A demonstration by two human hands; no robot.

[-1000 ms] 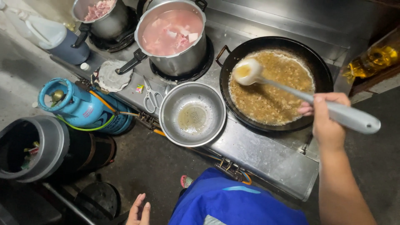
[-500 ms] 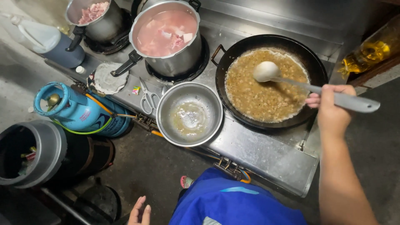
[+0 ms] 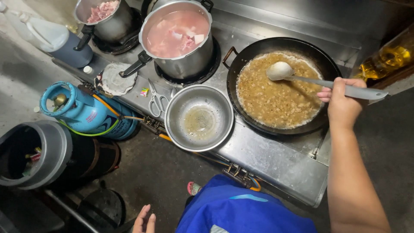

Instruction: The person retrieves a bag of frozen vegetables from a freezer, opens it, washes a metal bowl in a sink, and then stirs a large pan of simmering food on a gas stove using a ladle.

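My right hand [image 3: 342, 100] grips the long handle of a metal ladle [image 3: 280, 70] whose bowl rests in the brown, bubbling liquid inside a black wok [image 3: 243, 56] on the steel stove. My left hand [image 3: 144, 219] hangs low by my side at the bottom edge, fingers loosely apart, holding nothing. An empty steel bowl [image 3: 198, 117] with a little oily residue sits on the stove front, left of the wok. A pot [image 3: 177, 36] of pinkish water with pieces of meat stands behind it.
A second pot [image 3: 105, 17] with raw meat sits at the back left. Scissors [image 3: 158, 100] and a round lid [image 3: 115, 79] lie on the stove top. A blue gas cylinder [image 3: 84, 110] and a grey bin [image 3: 32, 153] stand on the floor left. An oil bottle [image 3: 384, 58] is at right.
The ladle has swept from the wok's left side to its back centre and lowered into the liquid. My right hand shifted slightly right. The left hand stayed put.
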